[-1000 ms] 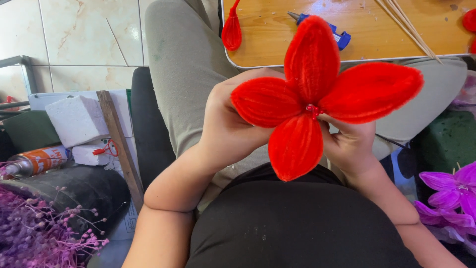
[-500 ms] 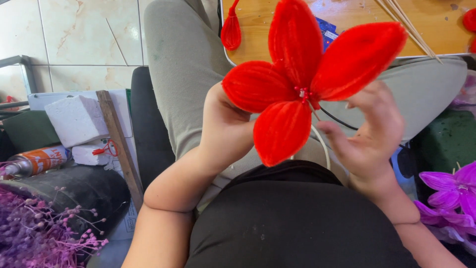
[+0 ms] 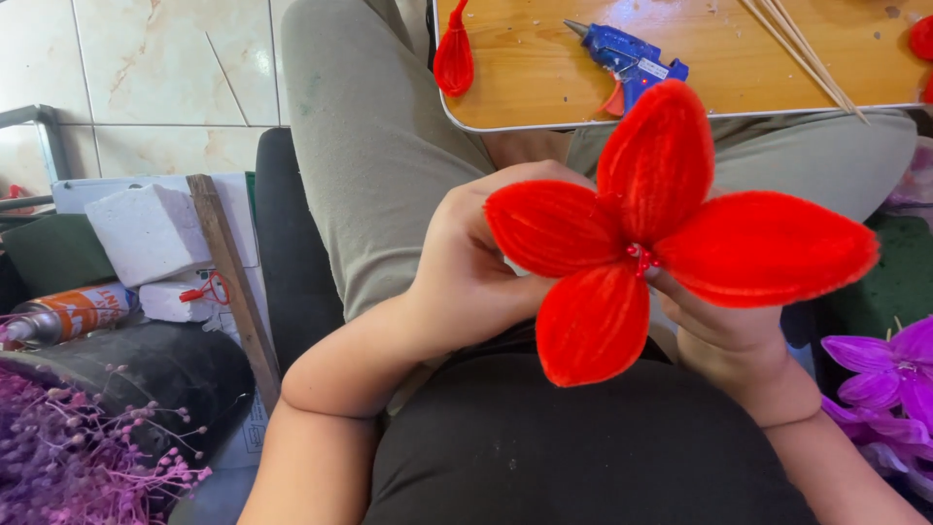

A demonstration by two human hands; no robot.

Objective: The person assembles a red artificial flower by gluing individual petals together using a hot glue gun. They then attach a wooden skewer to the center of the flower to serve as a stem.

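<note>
A large red fuzzy flower (image 3: 661,233) with several petals is held up over my lap, facing the camera. My left hand (image 3: 476,267) grips it from behind on the left side, thumb tucked under the left petal. My right hand (image 3: 724,335) holds it from below and behind at the centre, mostly hidden by the petals. On the wooden table (image 3: 544,92) beyond lie a blue glue gun (image 3: 627,58), a loose red petal (image 3: 453,53) at the left edge and several thin wooden sticks (image 3: 802,49).
Purple flowers (image 3: 889,374) sit at the right. Purple dried sprigs (image 3: 68,457) fill the lower left, with a spray can (image 3: 68,313), white foam blocks (image 3: 146,228) and a wooden slat (image 3: 233,287) beside my left leg. Tiled floor lies beyond.
The flower has dropped lower and turned to face the camera. My right hand, spread open to the right half a second ago, has come back under the flower's centre and closed on it.
</note>
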